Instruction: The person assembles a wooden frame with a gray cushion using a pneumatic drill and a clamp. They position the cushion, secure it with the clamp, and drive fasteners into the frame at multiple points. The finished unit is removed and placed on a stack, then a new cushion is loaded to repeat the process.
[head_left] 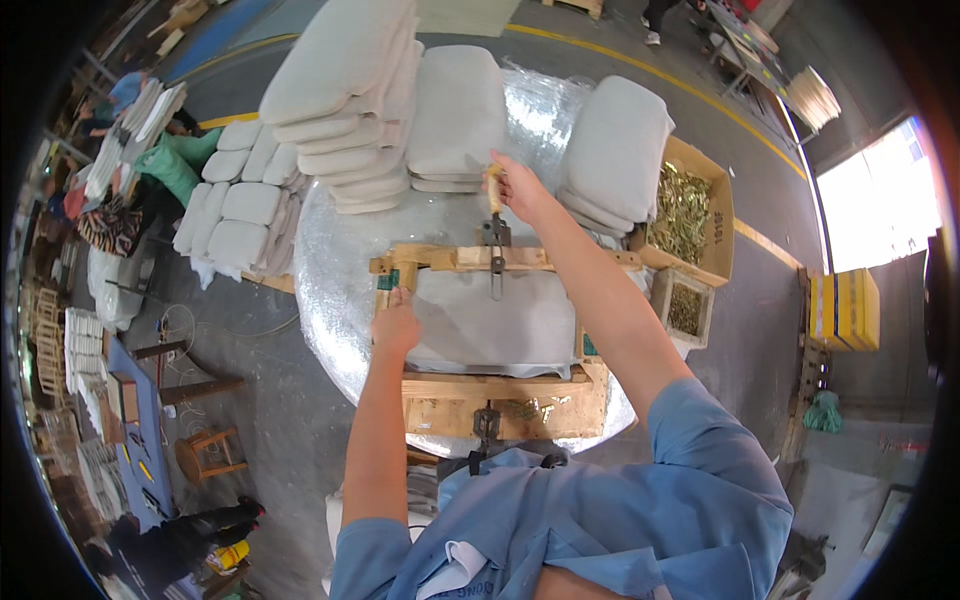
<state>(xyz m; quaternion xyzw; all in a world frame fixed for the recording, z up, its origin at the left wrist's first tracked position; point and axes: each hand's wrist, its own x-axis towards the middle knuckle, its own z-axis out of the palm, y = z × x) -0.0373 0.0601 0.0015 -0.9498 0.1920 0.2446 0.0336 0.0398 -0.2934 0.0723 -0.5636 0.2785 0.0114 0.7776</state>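
My right hand [520, 190] is closed around the yellowish handle of a toggle clamp [495, 232], which stands on the far rail of a wooden jig [540, 258]. A light grey padded cushion [490, 315] lies inside the jig, its near edge loose and slightly ruffled. My left hand [396, 325] rests at the jig's left end, fingers stretched forward onto the wood beside a green patch. Part of its grip is hidden by the back of the hand. A second dark clamp [486, 422] sits on the jig's near side, close to my body.
A round table wrapped in shiny film [335, 300] carries a tall cushion stack [345, 110], a middle stack [457, 110] and a right stack [615, 150]. Right of these are a cardboard box of brass-coloured metal parts [680, 210] and a small wooden box of fasteners [686, 308].
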